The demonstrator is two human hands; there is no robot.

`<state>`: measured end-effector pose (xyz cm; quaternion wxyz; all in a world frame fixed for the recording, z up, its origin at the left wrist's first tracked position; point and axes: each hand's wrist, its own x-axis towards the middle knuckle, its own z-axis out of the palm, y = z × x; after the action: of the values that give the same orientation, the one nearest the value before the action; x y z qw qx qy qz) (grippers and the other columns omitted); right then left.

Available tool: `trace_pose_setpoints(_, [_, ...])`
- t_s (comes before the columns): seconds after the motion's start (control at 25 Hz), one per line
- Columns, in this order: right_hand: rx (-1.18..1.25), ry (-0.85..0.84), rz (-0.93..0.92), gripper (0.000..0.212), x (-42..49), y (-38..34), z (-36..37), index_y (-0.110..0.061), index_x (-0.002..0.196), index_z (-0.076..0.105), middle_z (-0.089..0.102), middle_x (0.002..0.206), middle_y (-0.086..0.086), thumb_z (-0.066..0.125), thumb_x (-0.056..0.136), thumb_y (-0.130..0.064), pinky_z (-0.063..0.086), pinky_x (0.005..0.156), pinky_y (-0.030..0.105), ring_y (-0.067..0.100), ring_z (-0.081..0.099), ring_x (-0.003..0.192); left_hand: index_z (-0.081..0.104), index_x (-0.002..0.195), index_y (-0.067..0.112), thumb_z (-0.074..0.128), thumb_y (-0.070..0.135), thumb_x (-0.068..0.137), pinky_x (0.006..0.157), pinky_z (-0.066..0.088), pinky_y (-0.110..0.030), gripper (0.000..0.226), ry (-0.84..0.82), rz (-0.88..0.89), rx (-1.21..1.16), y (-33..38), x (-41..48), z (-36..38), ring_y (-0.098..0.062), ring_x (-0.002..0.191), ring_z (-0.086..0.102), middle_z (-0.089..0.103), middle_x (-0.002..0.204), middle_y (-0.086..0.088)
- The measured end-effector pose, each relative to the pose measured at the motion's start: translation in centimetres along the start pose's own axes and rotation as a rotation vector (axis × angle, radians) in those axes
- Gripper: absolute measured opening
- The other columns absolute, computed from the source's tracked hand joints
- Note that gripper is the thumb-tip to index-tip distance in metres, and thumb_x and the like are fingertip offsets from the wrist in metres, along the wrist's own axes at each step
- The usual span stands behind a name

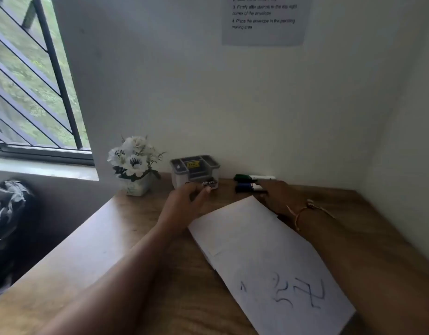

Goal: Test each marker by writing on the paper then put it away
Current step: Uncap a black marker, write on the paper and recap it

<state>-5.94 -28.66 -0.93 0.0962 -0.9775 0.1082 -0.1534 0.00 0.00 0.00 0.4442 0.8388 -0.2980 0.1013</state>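
Note:
A white paper [264,252] with blue scribbles lies slanted on the wooden desk [92,252]. At the back stands a grey organizer box [195,169]. My left hand [184,204] is curled in front of it, fingers closed on a black marker [210,183] with white lettering held across the box's lower front. A green marker [245,177] and a blue marker [245,188] lie side by side by the wall. My right hand [278,195] reaches to them, and its fingertips cover the blue marker's white end. Its grip is hidden.
A pot of white artificial flowers [135,165] stands left of the box. The wall runs close behind and to the right, with a printed notice [264,20] on it. A barred window [32,81] and a dark bag [8,213] are off the desk's left edge.

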Motion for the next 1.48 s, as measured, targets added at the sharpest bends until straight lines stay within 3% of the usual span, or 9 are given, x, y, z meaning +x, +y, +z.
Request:
trace_pose_setpoints(0.2, [-0.237, 0.028, -0.011, 0.043, 2.3, 0.3, 1.0, -0.022, 0.129, 0.057, 0.059, 0.119, 0.01, 0.058, 0.088, -0.034, 0.052, 0.082, 0.039, 0.031, 0.055, 0.105, 0.067, 0.088, 0.017, 0.044, 0.054, 0.098, 0.068, 0.054, -0.048, 0.045, 0.006, -0.068, -0.058, -0.9, 0.7, -0.5, -0.025, 0.07, 0.064, 0.067, 0.075, -0.005])
trace_pose_setpoints(0.44, [-0.277, 0.07, -0.066, 0.026, 3.2, 1.4, 1.6, -0.016, 0.106, 0.066, 0.06, 0.108, 0.008, 0.063, 0.086, -0.032, 0.05, 0.076, 0.036, 0.028, 0.055, 0.096, 0.068, 0.088, 0.021, 0.042, 0.047, 0.101, 0.067, 0.051, -0.042, 0.039, 0.011, -0.046, -0.115, -1.1, 1.0, -0.9, -0.02, 0.073, 0.063, 0.068, 0.079, -0.001])
trace_pose_setpoints(0.64, [-0.338, 0.089, -0.056, 0.024, 2.9, 0.4, -0.6, -0.017, 0.1, 0.066, 0.069, 0.099, 0.007, 0.054, 0.091, -0.036, 0.046, 0.074, 0.036, 0.026, 0.058, 0.091, 0.063, 0.082, 0.019, 0.049, 0.042, 0.1, 0.067, 0.052, -0.049, 0.033, -0.016, -0.001, -0.086, -1.1, 1.1, -0.8, -0.025, 0.071, 0.061, 0.064, 0.075, -0.005])
trace_pose_setpoints(0.8, [-0.052, 0.159, -0.127, 0.016, 0.4, -2.6, -3.6, -0.019, 0.094, 0.062, 0.065, 0.089, 0.0, 0.059, 0.089, -0.034, 0.04, 0.067, 0.028, 0.019, 0.058, 0.084, 0.067, 0.099, 0.02, 0.054, 0.038, 0.097, 0.075, 0.057, -0.042, 0.022, -0.004, 0.054, -0.095, -0.4, 0.9, -0.7, -0.012, 0.081, 0.064, 0.067, 0.086, 0.005])
trace_pose_setpoints(0.88, [0.176, 0.131, -0.179, 0.015, -1.7, -5.3, -4.6, -0.027, 0.099, 0.062, 0.064, 0.092, -0.01, 0.063, 0.086, -0.035, 0.046, 0.07, 0.021, 0.005, 0.059, 0.084, 0.062, 0.117, 0.021, 0.057, 0.038, 0.095, 0.08, 0.057, -0.031, 0.028, -0.004, 0.084, -0.178, 0.7, 0.4, -0.7, -0.003, 0.092, 0.063, 0.065, 0.097, 0.012])
trace_pose_setpoints(0.96, [0.261, 0.091, -0.252, 0.023, -3.9, -7.7, -5.1, -0.032, 0.109, 0.063, 0.062, 0.098, -0.016, 0.064, 0.086, -0.037, 0.046, 0.072, 0.012, -0.003, 0.058, 0.086, 0.058, 0.126, 0.023, 0.059, 0.039, 0.093, 0.08, 0.058, -0.033, 0.036, -0.031, 0.094, -0.285, 1.6, 0.1, -0.6, -0.007, 0.093, 0.066, 0.067, 0.099, 0.01])
trace_pose_setpoints(1.08, [0.294, 0.084, -0.283, 0.029, -5.9, -9.5, -4.8, -0.032, 0.116, 0.063, 0.06, 0.1, -0.017, 0.063, 0.088, -0.035, 0.043, 0.067, 0.008, -0.006, 0.058, 0.084, 0.066, 0.112, 0.022, 0.061, 0.028, 0.094, 0.074, 0.059, -0.046, 0.019, -0.075, 0.1, -0.348, 1.9, -0.5, -0.6, -0.023, 0.079, 0.068, 0.071, 0.087, -0.003])
trace_pose_setpoints(1.36, [0.307, 0.085, -0.328, 0.03, -6.5, -10.6, -2.9, -0.03, 0.118, 0.065, 0.067, 0.097, -0.014, 0.054, 0.092, -0.04, 0.033, 0.061, 0.007, -0.007, 0.053, 0.074, 0.069, 0.101, 0.006, 0.067, 0.012, 0.09, 0.07, 0.06, -0.027, 0.013, -0.232, 0.004, -0.49, 2.5, -1.0, -0.1, -0.018, 0.073, 0.072, 0.075, 0.083, -0.01])
trace_pose_setpoints(1.48, [0.326, 0.072, -0.314, 0.027, -6.5, -10.6, -1.9, -0.032, 0.117, 0.064, 0.07, 0.097, -0.012, 0.05, 0.095, -0.039, 0.041, 0.064, 0.014, -0.002, 0.057, 0.076, 0.068, 0.1, 0.006, 0.065, 0.013, 0.092, 0.069, 0.059, -0.026, 0.011, -0.227, -0.014, -0.503, 2.2, -1.1, 0.6, -0.018, 0.073, 0.072, 0.075, 0.081, -0.008])
